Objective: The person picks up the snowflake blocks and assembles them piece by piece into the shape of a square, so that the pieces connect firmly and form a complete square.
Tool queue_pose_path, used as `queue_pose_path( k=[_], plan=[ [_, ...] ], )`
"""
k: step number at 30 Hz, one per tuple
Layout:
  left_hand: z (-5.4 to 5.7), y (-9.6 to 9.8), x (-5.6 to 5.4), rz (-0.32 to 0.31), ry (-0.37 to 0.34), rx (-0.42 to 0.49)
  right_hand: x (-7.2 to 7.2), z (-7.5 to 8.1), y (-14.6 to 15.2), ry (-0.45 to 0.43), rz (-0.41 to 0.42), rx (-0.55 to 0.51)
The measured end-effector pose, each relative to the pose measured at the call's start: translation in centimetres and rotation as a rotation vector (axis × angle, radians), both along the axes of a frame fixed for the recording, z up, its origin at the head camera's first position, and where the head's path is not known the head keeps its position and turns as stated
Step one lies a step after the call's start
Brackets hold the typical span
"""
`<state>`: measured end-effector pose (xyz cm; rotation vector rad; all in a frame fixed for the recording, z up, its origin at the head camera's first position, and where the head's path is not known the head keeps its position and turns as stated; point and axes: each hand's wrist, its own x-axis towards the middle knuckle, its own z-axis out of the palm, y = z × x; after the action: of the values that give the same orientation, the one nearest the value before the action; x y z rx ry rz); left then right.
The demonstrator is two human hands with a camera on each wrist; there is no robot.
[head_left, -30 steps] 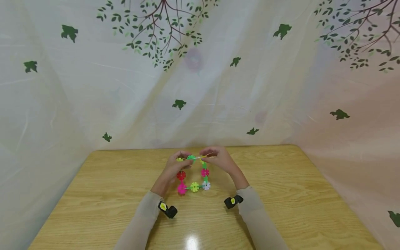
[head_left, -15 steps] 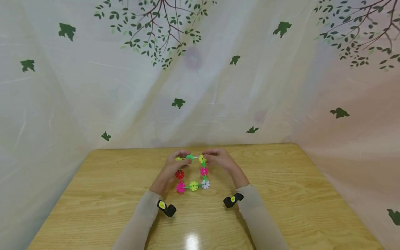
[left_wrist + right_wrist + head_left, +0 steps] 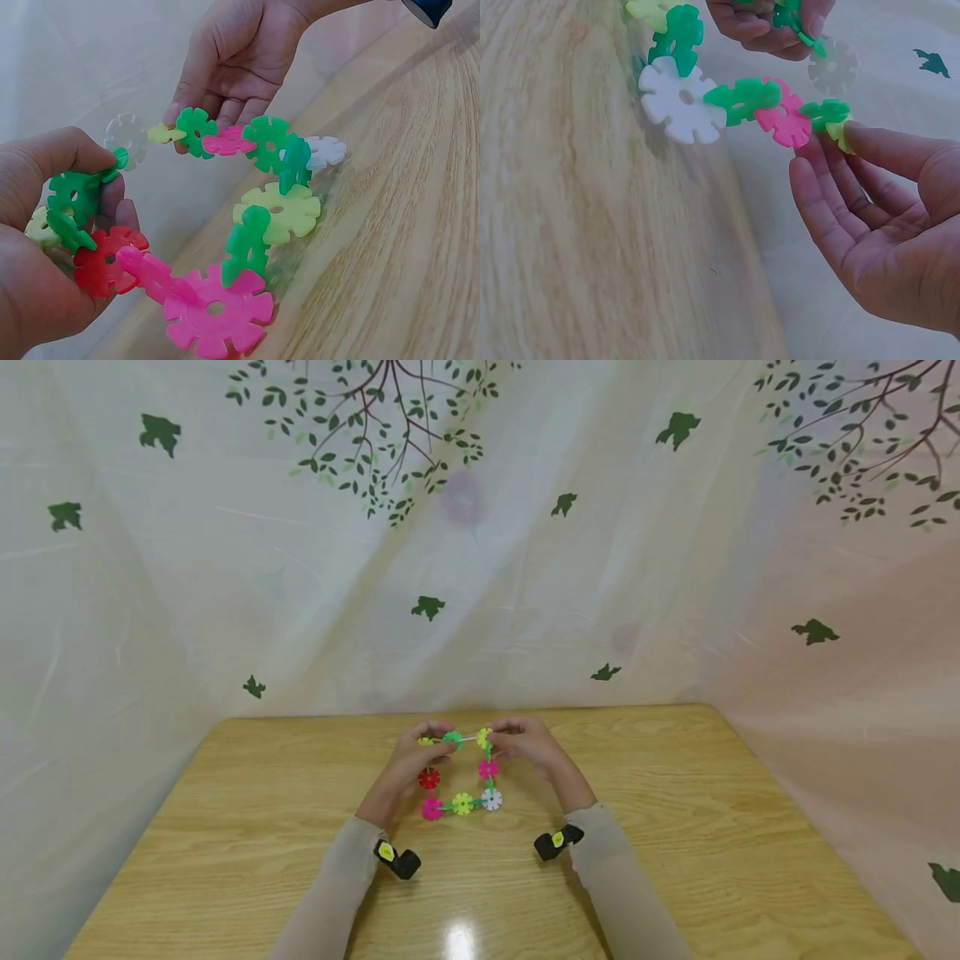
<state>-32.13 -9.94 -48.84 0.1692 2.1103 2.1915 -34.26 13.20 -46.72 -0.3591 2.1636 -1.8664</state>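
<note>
Slotted snowflake discs are linked into a ring, held up in both hands with its near side low by the table. Along that near side are a pink disc (image 3: 432,809), a yellow disc (image 3: 462,803) and a white disc (image 3: 491,799). My left hand (image 3: 408,758) grips the far left part, its thumb on a green disc (image 3: 73,195) near the red disc (image 3: 111,259). With thumb and fingers, my right hand (image 3: 529,744) pinches a yellow disc (image 3: 840,136) at the far right corner. Between the hands sits a translucent white disc (image 3: 126,141).
The wooden table (image 3: 675,827) spreads out beneath both arms. A printed curtain (image 3: 510,610) hangs behind its far edge and along the sides. Each sleeve carries a small black wrist camera (image 3: 397,860).
The right fingers have shifted on the far right corner, and its yellow disc now shows more fully. Both hands and the ring have drifted slightly left in the head view.
</note>
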Motion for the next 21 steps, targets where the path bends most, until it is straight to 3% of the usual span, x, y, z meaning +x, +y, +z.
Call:
queue_pose_path(
  k=[21],
  plan=[
    [0.42,-0.32,0.24,-0.002,-0.016,-0.012,0.35,0.52,-0.27,0.049,0.029,-0.036]
  ],
)
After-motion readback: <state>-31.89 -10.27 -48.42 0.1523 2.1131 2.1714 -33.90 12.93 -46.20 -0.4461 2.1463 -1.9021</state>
